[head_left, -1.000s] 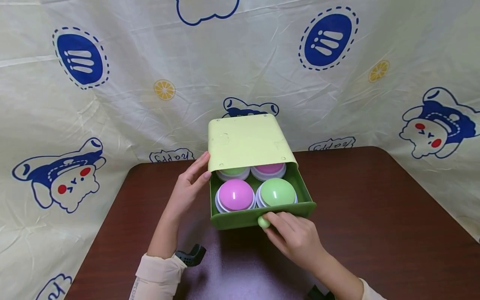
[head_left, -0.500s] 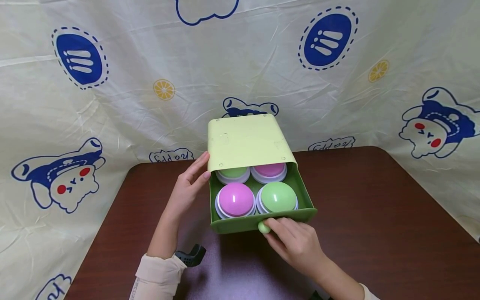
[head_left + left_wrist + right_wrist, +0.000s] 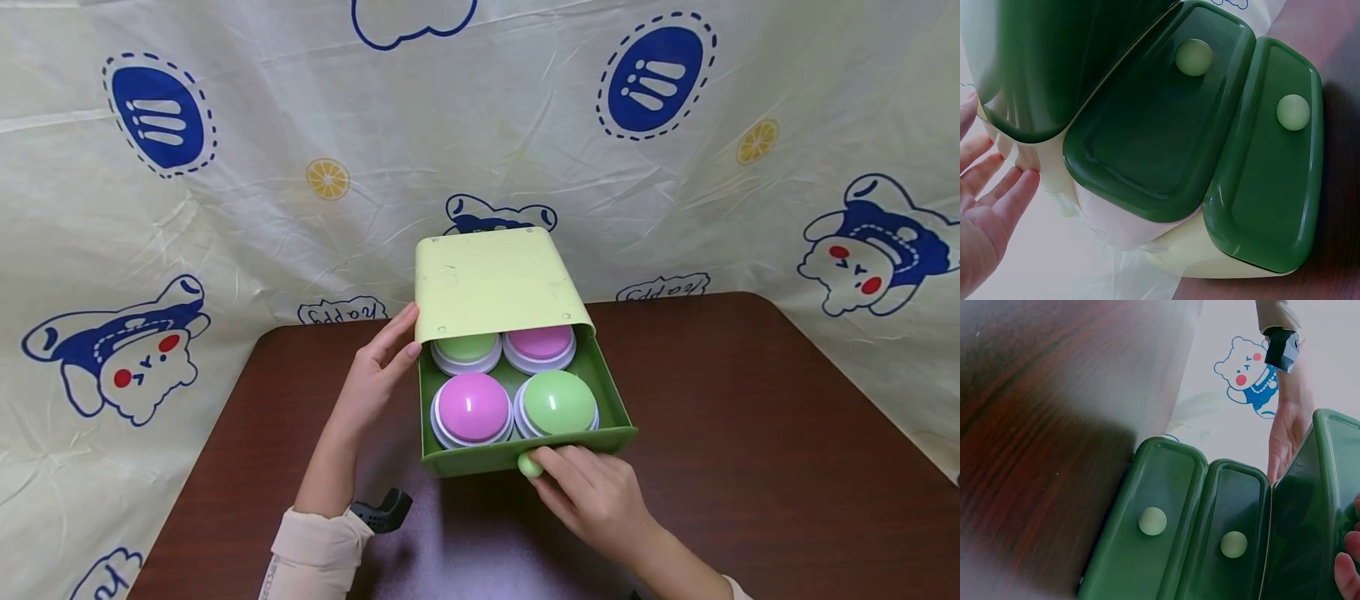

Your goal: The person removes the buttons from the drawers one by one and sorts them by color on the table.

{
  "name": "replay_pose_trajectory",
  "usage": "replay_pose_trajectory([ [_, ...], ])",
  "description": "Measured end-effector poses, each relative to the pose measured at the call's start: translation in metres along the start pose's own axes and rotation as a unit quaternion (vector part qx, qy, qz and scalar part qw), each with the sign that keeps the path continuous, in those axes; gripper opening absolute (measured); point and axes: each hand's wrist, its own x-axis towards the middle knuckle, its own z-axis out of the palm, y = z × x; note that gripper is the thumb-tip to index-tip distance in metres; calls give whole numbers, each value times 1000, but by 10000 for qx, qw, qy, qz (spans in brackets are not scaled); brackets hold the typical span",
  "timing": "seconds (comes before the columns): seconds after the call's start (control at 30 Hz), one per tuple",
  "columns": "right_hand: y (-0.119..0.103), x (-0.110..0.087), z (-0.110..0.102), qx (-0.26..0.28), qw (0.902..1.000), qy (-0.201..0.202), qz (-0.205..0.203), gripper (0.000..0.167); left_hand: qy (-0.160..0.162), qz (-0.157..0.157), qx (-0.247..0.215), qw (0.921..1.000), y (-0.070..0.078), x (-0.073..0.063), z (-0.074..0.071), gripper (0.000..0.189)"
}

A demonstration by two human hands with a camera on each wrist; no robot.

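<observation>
A small drawer cabinet with a pale yellow top stands on the table, its green top drawer pulled out. Inside sit round domed jars, pink and green in front, with another green and pink partly under the top. My left hand rests straight fingers against the cabinet's left side. With my right hand I pinch the light green knob on the drawer front. Two lower drawers, middle and bottom, are shut in the left wrist view.
The dark reddish-brown table extends to both sides of the cabinet. Behind it hangs a pale printed cloth with blue cartoon figures. A black wrist device sits on my left wrist below the light sleeve.
My right hand has drawn the top drawer further out toward me, and more of the back two jars shows. The left hand and the cabinet body have stayed in place.
</observation>
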Motion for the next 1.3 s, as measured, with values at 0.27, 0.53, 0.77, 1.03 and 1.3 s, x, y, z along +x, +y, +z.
replay_pose_trajectory([
  [0.27, -2, 0, -1, -5, 10000, 53, -22, 21, -40, 6, -8, 10000, -3, 1, -1, 45],
  [0.53, -3, -4, -2, 43, 9999, 64, -86, 19, -8, 152, -89, 9998, -29, 5, -4, 45],
  [0.77, -5, -6, -4, 65, 9999, 78, -68, 20, -37, 126, -82, 9999, -22, 4, -3, 45],
  [1.03, -8, -4, -5, 90, 9997, 152, -140, 19, -39, -90, -32, 9999, -1, 0, 0, 45],
  [1.3, -8, -9, -4, 93, 9997, 171, -161, 20, -25, -76, -116, 9999, -2, 0, 0, 46],
])
